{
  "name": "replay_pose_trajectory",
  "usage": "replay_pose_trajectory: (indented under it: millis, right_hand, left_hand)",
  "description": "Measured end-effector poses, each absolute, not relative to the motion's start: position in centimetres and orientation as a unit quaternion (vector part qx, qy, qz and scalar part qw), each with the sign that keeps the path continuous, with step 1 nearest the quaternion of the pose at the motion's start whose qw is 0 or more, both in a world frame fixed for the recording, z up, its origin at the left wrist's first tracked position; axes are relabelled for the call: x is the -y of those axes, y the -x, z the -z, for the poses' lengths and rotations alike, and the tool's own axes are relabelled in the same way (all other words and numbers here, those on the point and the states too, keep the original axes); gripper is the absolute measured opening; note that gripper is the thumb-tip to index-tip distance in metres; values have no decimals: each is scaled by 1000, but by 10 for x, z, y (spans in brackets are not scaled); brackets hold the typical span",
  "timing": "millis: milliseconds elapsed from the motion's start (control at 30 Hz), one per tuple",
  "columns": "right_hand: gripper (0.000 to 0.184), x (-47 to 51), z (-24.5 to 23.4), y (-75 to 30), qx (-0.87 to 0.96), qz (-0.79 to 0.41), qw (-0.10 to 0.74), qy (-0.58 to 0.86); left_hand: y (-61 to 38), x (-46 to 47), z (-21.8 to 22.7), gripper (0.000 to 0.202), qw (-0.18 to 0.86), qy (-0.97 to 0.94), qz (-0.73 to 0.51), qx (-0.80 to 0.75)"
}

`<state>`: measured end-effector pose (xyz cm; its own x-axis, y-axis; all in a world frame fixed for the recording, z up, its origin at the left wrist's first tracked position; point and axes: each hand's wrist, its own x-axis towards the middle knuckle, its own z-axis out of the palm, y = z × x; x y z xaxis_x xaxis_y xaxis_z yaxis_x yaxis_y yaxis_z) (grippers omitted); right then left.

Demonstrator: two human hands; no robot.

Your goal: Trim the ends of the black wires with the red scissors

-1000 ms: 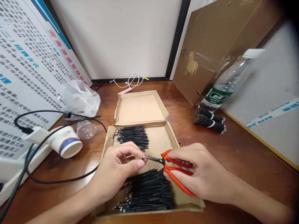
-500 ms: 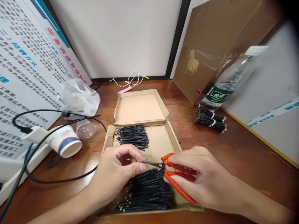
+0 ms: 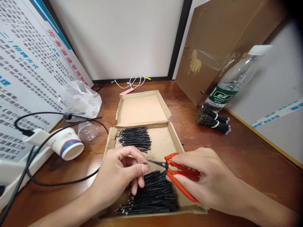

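Observation:
My left hand [image 3: 120, 176] pinches a thin black wire piece between thumb and forefinger over an open cardboard box [image 3: 142, 110]. My right hand [image 3: 203, 179] grips orange-handled scissors [image 3: 176, 175], whose blade tips meet the end of that wire at my left fingertips. Below both hands lies a large heap of black wire pieces [image 3: 151, 194] in the near part of the box. A smaller, neater pile of black wire pieces [image 3: 134, 138] lies further back in the box.
On the wooden table: a tipped paper cup [image 3: 67, 146], a black cable [image 3: 59, 182], a plastic bag [image 3: 80, 97], a clear lid [image 3: 86, 130], two tied wire bundles [image 3: 213, 121], a water bottle [image 3: 229, 80], a brown box [image 3: 213, 44]. A printed board [image 3: 26, 69] leans at left.
Both hands shifted slightly over the box. The scissors stay at the wire end, and my left hand's lower fingers have stretched down toward the heap.

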<state>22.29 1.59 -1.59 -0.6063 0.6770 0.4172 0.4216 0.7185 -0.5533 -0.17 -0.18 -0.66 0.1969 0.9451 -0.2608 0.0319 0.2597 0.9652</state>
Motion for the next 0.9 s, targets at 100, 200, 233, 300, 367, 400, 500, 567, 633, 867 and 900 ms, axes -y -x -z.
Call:
replay_pose_trajectory:
  millis: [100, 200, 233, 300, 367, 400, 500, 567, 633, 867, 900]
  right_hand:
    - [10, -16, 14, -223, 873, -212, 305, 315]
    - [17, -16, 13, -222, 874, -229, 300, 305]
    - [20, -16, 13, -222, 874, -232, 300, 303]
    - [23, -17, 12, -222, 877, -226, 300, 300]
    - [21, -17, 13, -223, 882, -209, 299, 299]
    - [20, -18, 13, -224, 884, -199, 300, 298]
    - [22, -19, 14, -225, 890, -177, 298, 298]
    - [28, -19, 14, -225, 891, -169, 293, 303]
    - [29, -19, 14, -226, 890, -161, 296, 307]
    - [18, -16, 13, -227, 888, -167, 295, 312]
    - [19, -16, 12, -227, 888, -167, 292, 315]
  left_hand:
    - [1, 2, 6, 15, 614, -477, -377, -503]
    - [1, 3, 6, 14, 613, -476, -385, -499]
    - [1, 3, 6, 14, 612, -476, -387, -499]
    - [1, 3, 6, 13, 609, -479, -391, -497]
    - [1, 3, 6, 12, 603, -485, -395, -495]
    - [1, 3, 6, 12, 600, -489, -396, -494]
    - [0, 2, 5, 10, 594, -494, -400, -493]
    - [0, 2, 5, 9, 593, -494, -405, -490]
    - [0, 2, 5, 9, 594, -495, -407, -487]
    - [1, 2, 6, 8, 596, -491, -413, -483]
    - [0, 2, 6, 8, 597, -490, -415, -481]
